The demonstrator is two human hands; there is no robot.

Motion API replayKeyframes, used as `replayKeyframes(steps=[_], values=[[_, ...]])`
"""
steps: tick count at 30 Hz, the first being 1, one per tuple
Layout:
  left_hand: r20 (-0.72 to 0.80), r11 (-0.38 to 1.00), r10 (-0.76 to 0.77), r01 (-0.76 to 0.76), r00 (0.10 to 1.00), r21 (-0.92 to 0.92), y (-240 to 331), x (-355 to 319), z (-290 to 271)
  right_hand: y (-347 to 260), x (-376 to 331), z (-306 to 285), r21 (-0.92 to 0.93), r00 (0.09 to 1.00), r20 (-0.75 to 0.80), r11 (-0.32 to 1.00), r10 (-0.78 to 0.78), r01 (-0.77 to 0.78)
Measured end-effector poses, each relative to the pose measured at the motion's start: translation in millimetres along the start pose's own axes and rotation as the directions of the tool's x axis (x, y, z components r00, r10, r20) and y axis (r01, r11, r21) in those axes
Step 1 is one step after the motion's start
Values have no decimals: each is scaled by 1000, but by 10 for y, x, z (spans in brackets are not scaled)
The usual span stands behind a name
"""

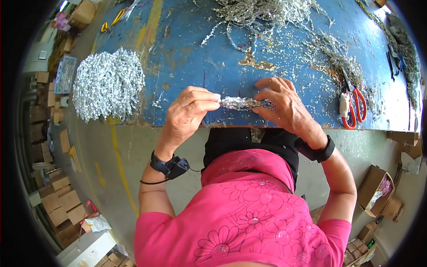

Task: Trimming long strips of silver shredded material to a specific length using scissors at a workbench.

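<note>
A short bundle of silver tinsel [240, 103] stretches sideways between my hands, close to the near edge of the blue table [182, 66]. My left hand [189, 109] pinches its left end between thumb and fingers. At the other end, my right hand [287, 107] has thumb and fingers closed round the tinsel, with some strands showing between them. Just beyond the left hand, a dark purple thread [204, 79] lies on the table.
A thick pile of cut silver tinsel [109, 84] rests at the left edge. Red-handled scissors [353, 107] lie at right, yellow-handled scissors [116, 18] at far left. Loose tinsel [271, 11] heaps at the back. Silver flakes litter the tabletop; cardboard boxes [66, 207] stand on the floor.
</note>
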State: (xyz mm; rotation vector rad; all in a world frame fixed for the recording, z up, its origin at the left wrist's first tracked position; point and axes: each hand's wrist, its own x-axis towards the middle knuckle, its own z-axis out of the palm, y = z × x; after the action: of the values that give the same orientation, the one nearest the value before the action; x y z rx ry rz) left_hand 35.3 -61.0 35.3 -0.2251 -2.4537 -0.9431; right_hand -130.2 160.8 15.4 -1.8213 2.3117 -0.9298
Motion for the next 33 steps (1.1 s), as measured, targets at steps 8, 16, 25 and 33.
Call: replayKeyframes(steps=[8, 16, 25, 33], values=[[-1, 994, 41, -41, 999, -100, 126, 42, 129, -178, -84, -187, 20, 934, -99, 939, 344, -343], [-33, 991, 108, -110, 994, -70, 170, 74, 121, -142, -190, -366, -46, 858, -80, 858, 507, -511], [-20, 967, -99, 91, 995, -240, 112, 68, 293, -132, -252, -300, 889, 661, -130, 382, 739, -253], [-137, 979, -106, 79, 985, -187, 87, 56, 146, 50, -564, -482, 920, 892, 335, -308, 303, -241]])
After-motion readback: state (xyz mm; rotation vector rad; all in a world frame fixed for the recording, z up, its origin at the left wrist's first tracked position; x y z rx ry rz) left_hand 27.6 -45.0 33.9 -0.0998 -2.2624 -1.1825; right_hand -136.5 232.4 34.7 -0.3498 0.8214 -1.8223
